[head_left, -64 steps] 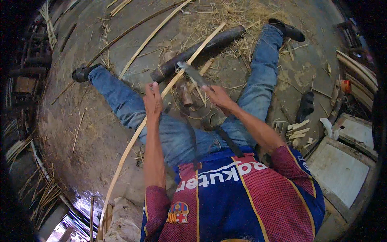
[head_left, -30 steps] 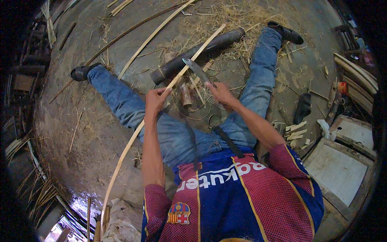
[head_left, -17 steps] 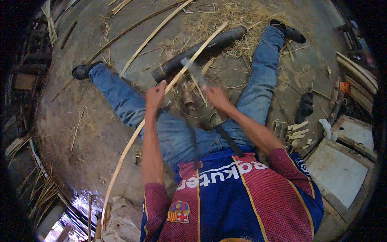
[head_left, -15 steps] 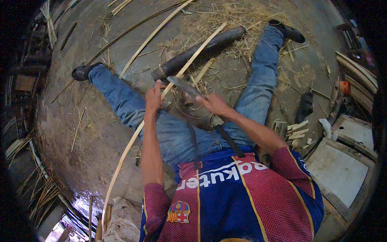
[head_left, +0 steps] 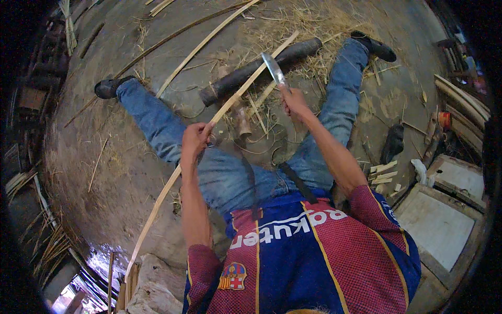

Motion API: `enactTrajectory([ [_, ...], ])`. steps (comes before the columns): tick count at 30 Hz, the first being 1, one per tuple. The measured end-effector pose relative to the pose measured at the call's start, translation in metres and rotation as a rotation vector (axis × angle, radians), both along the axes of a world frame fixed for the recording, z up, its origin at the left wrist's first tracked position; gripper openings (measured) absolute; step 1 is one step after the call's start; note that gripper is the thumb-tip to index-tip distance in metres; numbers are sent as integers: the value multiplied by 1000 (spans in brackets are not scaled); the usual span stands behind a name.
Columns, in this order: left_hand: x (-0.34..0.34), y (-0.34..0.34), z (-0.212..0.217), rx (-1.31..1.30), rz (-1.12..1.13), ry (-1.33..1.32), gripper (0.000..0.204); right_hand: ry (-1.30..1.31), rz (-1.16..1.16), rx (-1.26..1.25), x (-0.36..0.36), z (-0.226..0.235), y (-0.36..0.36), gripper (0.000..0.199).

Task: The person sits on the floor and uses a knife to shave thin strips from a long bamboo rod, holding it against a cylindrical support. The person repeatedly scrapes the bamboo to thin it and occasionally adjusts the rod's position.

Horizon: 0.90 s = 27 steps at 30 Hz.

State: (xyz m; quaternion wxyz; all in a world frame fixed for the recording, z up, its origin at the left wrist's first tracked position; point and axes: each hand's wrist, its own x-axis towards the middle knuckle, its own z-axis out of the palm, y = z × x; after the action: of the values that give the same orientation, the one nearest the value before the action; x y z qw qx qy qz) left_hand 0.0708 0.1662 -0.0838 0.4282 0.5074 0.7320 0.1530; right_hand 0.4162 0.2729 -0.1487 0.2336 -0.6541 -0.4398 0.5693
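So from where I'm watching, the big change is the blade: half a second ago it was laid low across the lap, almost flat near the strip; now the right hand (head_left: 294, 100) has it cocked up again, the knife (head_left: 273, 68) pointing away over the dark log (head_left: 261, 70) between the legs; reads to me like the wind-up between strokes, not the cut itself. Right fingers are wrapped tight round the handle, closed fist, no slack that I can see.

Left hand (head_left: 196, 138) hasn't really gone anywhere; it's clenched on the long bamboo strip (head_left: 162, 191) about mid-length, just above the left thigh; the strip runs from the bottom-left near the stump (head_left: 154, 288), up through the fist, and its far end lies across the log, just beside the blade's tip.

Blade and strip are apart right now; my guess is another shaving or splitting pass is being lined up. Shavings and straw (head_left: 308, 23) are piled around the log; a small bamboo offcut (head_left: 242, 121) sits between the knees.
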Motion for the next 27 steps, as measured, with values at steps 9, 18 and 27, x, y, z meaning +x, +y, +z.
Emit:
enactTrajectory([
  [9,23,-11,5,290,88,272,42,-96,157,101,-16,-4,-26,61],
  [18,15,-11,-12,333,44,339,42,-119,339,53,-23,-8,-44,68],
  [27,16,-12,-5,310,83,254,43,-139,368,64,-28,7,-54,75],
])
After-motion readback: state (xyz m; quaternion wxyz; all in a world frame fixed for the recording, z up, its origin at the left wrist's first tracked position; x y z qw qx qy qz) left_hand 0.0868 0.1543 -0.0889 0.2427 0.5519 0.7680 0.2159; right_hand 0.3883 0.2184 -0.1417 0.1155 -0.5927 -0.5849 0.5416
